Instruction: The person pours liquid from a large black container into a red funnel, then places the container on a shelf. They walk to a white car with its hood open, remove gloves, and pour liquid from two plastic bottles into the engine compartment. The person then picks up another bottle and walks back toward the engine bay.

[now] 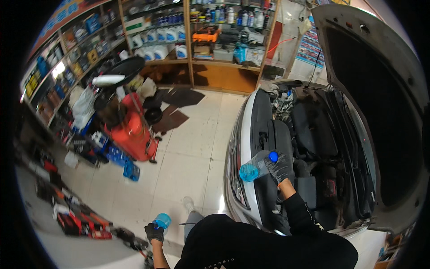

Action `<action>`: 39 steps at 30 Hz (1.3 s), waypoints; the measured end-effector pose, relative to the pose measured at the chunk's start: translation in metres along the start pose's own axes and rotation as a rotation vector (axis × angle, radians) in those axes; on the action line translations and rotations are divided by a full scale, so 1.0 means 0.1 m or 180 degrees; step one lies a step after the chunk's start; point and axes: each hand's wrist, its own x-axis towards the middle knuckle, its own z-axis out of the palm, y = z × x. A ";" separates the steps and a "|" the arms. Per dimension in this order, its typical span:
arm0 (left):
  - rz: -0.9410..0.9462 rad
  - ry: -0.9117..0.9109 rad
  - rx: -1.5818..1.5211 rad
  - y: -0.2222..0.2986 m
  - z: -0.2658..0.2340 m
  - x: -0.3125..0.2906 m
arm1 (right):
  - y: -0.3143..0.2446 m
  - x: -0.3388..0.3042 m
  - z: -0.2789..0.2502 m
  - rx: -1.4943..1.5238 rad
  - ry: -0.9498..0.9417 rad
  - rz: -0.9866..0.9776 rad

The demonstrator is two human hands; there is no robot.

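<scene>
Black-gloved, my right hand [279, 168] is closed round the neck end of a clear plastic bottle [249, 171] with blue liquid in its lower part. Its blue cap [273, 156] shows at the fingers. This bottle is tilted over the front edge of a car's open engine bay [313, 130], its base toward the left. Low on the left, my left hand [154, 233], also in a black glove, grips a second clear bottle [162, 220] of blue liquid by its top end. That one hangs out over the tiled floor, away from the car.
The raised hood [371, 85] stands along the right side. A red wheeled tank [134, 134] and blue jugs [131, 171] occupy the floor at left. Tools in red cases [85, 224] lie at lower left. Shelves [192, 49] of bottles line the back wall.
</scene>
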 end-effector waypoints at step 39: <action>0.9269 -0.1977 0.2373 11.17 2.43 2.66 | 0.75 3.39 2.20 -0.1562 0.1572 0.3100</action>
